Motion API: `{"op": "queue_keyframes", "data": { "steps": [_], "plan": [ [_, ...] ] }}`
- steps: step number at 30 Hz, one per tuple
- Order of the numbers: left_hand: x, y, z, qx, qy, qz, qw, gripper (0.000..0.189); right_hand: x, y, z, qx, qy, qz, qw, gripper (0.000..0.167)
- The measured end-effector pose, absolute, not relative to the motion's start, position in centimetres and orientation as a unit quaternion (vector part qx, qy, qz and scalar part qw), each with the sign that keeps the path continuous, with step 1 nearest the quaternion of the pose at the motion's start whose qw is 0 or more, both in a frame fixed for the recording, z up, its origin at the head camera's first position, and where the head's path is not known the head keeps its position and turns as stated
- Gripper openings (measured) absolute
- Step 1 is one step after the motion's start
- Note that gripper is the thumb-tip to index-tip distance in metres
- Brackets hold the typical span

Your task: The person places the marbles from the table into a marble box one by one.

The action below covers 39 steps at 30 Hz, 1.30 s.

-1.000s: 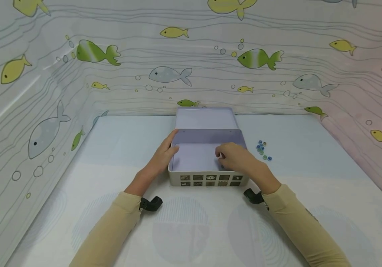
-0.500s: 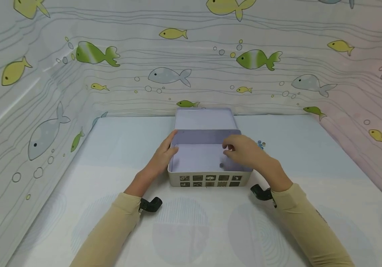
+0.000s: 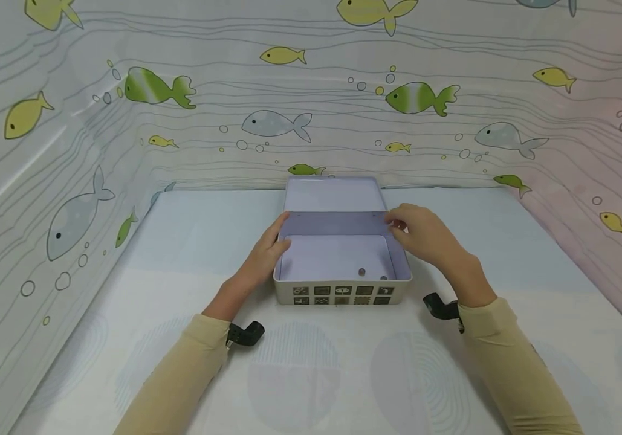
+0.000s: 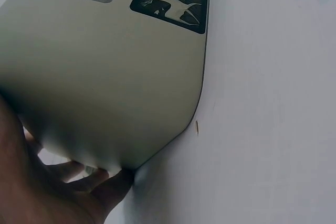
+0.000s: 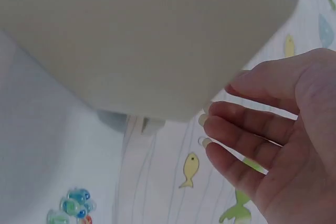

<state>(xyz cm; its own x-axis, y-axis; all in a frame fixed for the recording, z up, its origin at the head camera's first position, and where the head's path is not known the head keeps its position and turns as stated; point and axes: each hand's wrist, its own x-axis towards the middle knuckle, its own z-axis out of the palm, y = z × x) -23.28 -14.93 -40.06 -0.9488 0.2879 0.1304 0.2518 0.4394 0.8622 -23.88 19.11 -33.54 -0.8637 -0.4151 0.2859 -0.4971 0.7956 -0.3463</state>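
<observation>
A pale metal tin box [image 3: 343,293] with lilac inside and dark picture squares on its front stands with its hinged lid [image 3: 334,193] tilted back. My left hand [image 3: 260,257] grips the tin's left wall, thumb at the rim and fingers along the outside. My right hand [image 3: 425,235] hovers at the back right corner, fingers loosely bent; in the right wrist view nothing shows between them. Two small dark round pieces, one of them a bead-like piece [image 3: 362,272], lie inside near the front right.
Several blue and green glass marbles [image 5: 76,203] lie on the table to the right of the tin; in the head view my right hand hides them. A fish-patterned curtain wall [image 3: 343,121] rises behind the table [image 3: 311,374].
My right hand has lifted from the tin's inside and moved right and back to its corner, uncovering the small round pieces. My left hand stays on the tin.
</observation>
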Motion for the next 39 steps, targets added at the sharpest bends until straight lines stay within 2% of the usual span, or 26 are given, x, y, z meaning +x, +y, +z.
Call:
{"op": "queue_keyframes", "data": {
  "steps": [4, 10, 24, 31, 39],
  "plan": [
    [-23.3, -15.0, -40.1, 0.16, 0.847, 0.506, 0.017, 0.062, -24.1, 20.3, -33.3, 0.211, -0.957, 0.181, 0.084, 0.021],
    [-23.3, -15.1, -40.0, 0.166, 0.843, 0.512, 0.02, 0.062, -24.9, 22.3, -33.4, 0.174, -0.971, 0.161, 0.019, 0.022],
    [-23.3, -15.1, -39.9, 0.165, 0.84, 0.517, 0.018, 0.062, -25.2, 25.7, -34.4, 0.128, -0.976, 0.151, -0.095, 0.031],
    [-23.4, -15.1, -40.1, 0.165, 0.842, 0.514, 0.016, 0.062, -25.2, 26.6, -34.9, 0.094, -0.977, 0.117, -0.152, 0.025],
    [-23.4, -15.1, -40.1, 0.162, 0.843, 0.512, 0.016, 0.062, -25.5, 27.2, -35.9, 0.105, -0.974, 0.12, -0.157, 0.019]
  ]
}}
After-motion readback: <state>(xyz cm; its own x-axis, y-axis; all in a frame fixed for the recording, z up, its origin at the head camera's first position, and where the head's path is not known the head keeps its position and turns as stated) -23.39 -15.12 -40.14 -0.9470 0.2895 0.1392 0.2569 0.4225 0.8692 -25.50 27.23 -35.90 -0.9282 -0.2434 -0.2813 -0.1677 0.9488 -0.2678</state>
